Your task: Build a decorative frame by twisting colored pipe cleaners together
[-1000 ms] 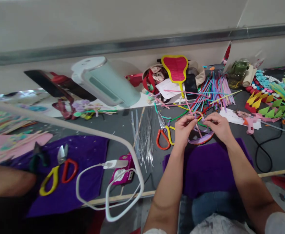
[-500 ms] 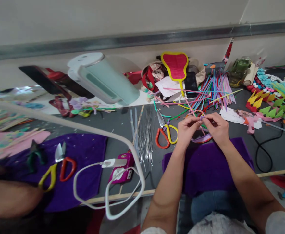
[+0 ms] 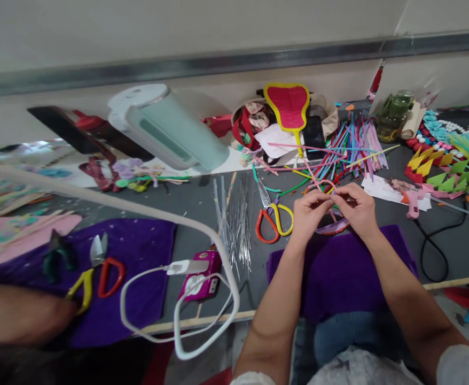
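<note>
My left hand (image 3: 311, 216) and my right hand (image 3: 357, 212) meet over the table, fingertips pinched together on a pink pipe cleaner (image 3: 328, 185). Its loop rises just behind the fingers. What exactly sits between the fingertips is mostly covered. Under the hands shows a curved lilac and orange band (image 3: 334, 228), partly hidden by them. Below, a folded purple cloth (image 3: 342, 272) lies at the table edge. Scissors (image 3: 273, 216) with one red and one yellow handle rest left of my left hand.
Behind the hands lies a heap of coloured pipe cleaners (image 3: 358, 140). A pink glue gun (image 3: 413, 200) with a black cord is at right. Silver wires (image 3: 242, 224), a magenta box (image 3: 200, 275) and a white cable stand (image 3: 214, 230) are left. Another person's arm (image 3: 22, 315) rests far left.
My hands keep nearly the same place and pinch, with only a slight shift of the fingers. The other person's arm at far left has moved a little to the right.
</note>
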The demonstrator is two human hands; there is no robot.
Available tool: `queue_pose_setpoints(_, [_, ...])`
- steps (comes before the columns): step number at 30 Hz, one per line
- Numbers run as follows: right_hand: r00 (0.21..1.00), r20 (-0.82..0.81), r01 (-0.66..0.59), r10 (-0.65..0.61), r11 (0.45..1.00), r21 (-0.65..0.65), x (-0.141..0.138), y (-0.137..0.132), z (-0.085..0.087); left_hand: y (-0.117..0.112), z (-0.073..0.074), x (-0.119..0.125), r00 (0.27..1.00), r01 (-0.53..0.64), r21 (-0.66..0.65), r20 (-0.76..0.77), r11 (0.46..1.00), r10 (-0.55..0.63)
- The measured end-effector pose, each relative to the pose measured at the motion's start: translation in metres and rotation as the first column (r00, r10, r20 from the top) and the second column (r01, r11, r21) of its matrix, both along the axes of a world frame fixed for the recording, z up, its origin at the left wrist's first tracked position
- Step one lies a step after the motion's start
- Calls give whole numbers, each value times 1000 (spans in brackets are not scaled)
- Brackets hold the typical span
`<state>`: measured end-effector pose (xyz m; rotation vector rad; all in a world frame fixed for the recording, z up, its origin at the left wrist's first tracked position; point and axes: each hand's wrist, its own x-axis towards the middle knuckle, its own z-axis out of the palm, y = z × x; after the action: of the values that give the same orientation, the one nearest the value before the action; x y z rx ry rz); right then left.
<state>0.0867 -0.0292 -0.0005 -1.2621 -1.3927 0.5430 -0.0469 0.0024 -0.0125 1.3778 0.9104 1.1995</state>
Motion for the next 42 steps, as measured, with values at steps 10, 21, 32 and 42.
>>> queue_pose_setpoints(10, [960,-228,169,-165,986,-1,8,4,-1,4,-15,0,745,309,260,-664,915,-63])
queue_pose_setpoints(21, [993,-110,76,-53,974,214,15,-5,16,13,-11,-8,902,284,419,-421,863,-92])
queue_pose_setpoints(32, [1000,10,-16,15,981,191,11,-7,12,28,-13,-24,934,185,296,-349,937,-74])
queue_pose_setpoints(42, [992,-109,-66,70,997,40,9,1,7,28,-20,-20,882,220,223,-461,950,-96])
